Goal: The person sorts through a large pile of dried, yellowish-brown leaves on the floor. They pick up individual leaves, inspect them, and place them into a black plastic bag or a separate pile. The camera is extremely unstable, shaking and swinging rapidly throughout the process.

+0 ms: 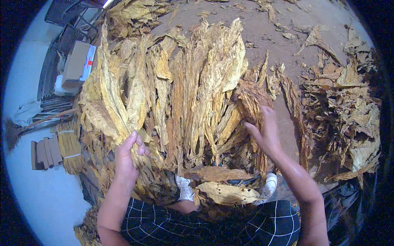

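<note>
Dried leaves, apparently tobacco, lie in long bunches before me. My left hand (130, 153) pinches the stem ends of pale yellow leaves (112, 89), whose blades fan away from me at the left. My right hand (266, 132) is at a darker brown leaf bunch (252, 95) on the right, fingers partly hidden behind or against it; whether it grips the bunch cannot be told. Between the hands lies a broad row of yellow-brown leaves (200, 83), tips away from me. A brown leaf (215, 173) and a pale leaf with holes (227, 193) lie crosswise near my shoes.
A ragged heap of dark leaves (344, 113) stands at the right. Leaf scraps dot the brown ground (264, 27). On the left are a cardboard box (75, 64), a bound straw bundle (70, 147), grey-brown blocks (46, 153) and a broom (14, 132). White shoes (270, 184) are below.
</note>
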The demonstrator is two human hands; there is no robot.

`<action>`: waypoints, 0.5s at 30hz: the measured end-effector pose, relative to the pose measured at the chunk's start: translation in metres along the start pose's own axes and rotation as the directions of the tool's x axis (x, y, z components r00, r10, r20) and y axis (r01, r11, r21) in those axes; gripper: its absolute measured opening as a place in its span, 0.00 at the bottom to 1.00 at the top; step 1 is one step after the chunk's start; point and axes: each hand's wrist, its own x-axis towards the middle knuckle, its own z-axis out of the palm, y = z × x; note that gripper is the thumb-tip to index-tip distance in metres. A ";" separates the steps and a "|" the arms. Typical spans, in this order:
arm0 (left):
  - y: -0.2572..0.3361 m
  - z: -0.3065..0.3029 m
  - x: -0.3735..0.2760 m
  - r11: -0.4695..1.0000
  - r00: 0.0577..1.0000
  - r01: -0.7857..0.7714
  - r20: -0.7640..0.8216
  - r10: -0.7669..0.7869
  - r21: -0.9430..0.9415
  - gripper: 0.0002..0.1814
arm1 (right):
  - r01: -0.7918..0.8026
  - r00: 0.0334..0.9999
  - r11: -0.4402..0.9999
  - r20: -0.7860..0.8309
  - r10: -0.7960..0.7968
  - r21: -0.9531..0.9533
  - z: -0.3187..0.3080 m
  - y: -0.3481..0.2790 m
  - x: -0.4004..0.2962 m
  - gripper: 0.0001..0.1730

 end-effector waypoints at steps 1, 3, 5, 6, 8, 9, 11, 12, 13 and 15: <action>0.003 0.004 0.000 1.000 0.999 0.028 0.024 -0.028 0.008 0.13 | -0.165 0.974 0.948 0.196 0.113 0.273 0.022 -0.005 0.020 0.43; 0.004 0.009 -0.003 0.999 1.000 0.004 0.013 -0.005 0.036 0.13 | -0.454 0.846 0.854 0.425 0.323 0.255 0.086 -0.007 0.059 0.43; 0.004 0.005 -0.008 0.997 1.000 -0.027 -0.007 0.027 0.071 0.13 | -0.683 0.696 0.728 0.356 0.624 0.059 0.126 -0.028 0.089 0.38; 0.003 0.004 -0.013 0.995 0.999 -0.039 -0.017 0.041 0.095 0.12 | -0.652 0.739 0.753 0.304 0.602 0.093 0.132 -0.031 0.092 0.40; 0.006 0.010 -0.019 0.994 0.997 -0.048 -0.055 0.054 0.099 0.13 | -0.583 0.810 0.798 0.182 0.558 0.150 0.136 -0.029 0.096 0.43; 0.005 0.006 -0.019 0.995 0.998 -0.024 -0.060 0.030 0.101 0.13 | -0.513 0.858 0.799 0.214 0.467 0.314 0.128 -0.030 0.095 0.42; 0.000 -0.005 -0.019 0.994 0.997 0.047 -0.069 -0.041 0.097 0.13 | -0.369 0.930 0.709 0.236 0.283 0.601 0.079 -0.033 0.081 0.39; -0.003 -0.007 -0.016 0.994 0.996 0.072 -0.061 -0.067 0.087 0.12 | -0.363 0.932 0.645 0.277 0.235 0.672 0.043 -0.038 0.069 0.37; -0.003 -0.007 -0.016 0.994 0.998 0.052 -0.041 -0.048 0.093 0.12 | -0.353 0.934 0.566 0.315 0.169 0.745 0.010 -0.043 0.057 0.36; 0.000 -0.008 -0.018 0.993 1.000 0.012 0.000 -0.012 0.114 0.12 | -0.504 0.860 0.408 0.486 0.157 0.761 -0.030 -0.032 0.036 0.35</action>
